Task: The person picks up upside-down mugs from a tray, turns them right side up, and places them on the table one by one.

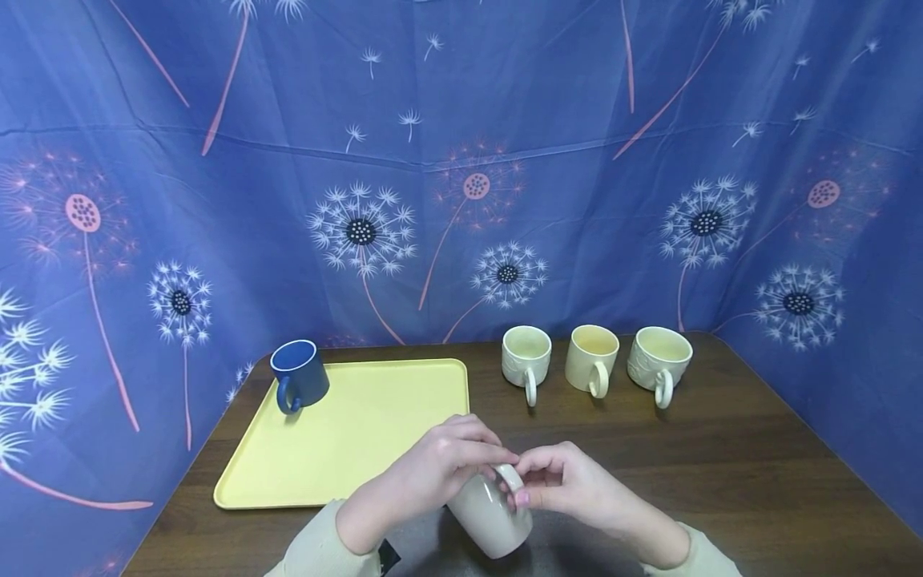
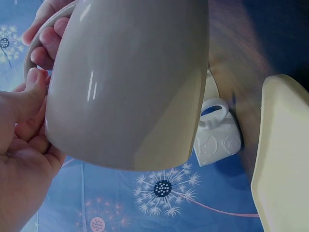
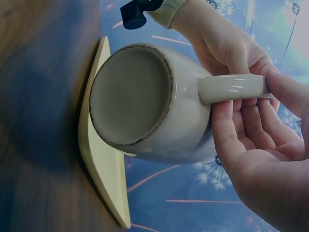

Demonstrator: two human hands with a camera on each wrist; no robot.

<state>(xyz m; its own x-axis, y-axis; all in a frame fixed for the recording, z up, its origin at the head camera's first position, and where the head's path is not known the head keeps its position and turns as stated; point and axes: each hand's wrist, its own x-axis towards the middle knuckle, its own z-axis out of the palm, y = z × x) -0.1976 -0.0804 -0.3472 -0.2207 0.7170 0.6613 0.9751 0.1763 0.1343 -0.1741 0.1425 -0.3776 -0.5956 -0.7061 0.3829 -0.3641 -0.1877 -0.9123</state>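
Note:
A glossy greyish-white mug (image 1: pixel 485 517) is held tilted at the front of the table, its base toward the lower right in the head view. My left hand (image 1: pixel 450 461) grips it at the rim end. My right hand (image 1: pixel 566 485) pinches the mug's handle (image 3: pixel 234 88) between thumb and fingers. In the right wrist view the flat base (image 3: pixel 130 96) shows, ringed by a dark, worn-looking edge. The mug's inside is hidden. Beyond the left hand lies a yellow tray (image 1: pixel 346 449), with a blue mug (image 1: pixel 306 381) standing on its far left corner.
At the back right, three pale mugs stand in a row: a patterned one (image 1: pixel 525 369), a plain cream one (image 1: pixel 590 365) and another patterned one (image 1: pixel 652 369). Their handles face the front. A blue dandelion-print cloth (image 1: pixel 433 200) hangs behind the brown wooden table (image 1: pixel 721 465).

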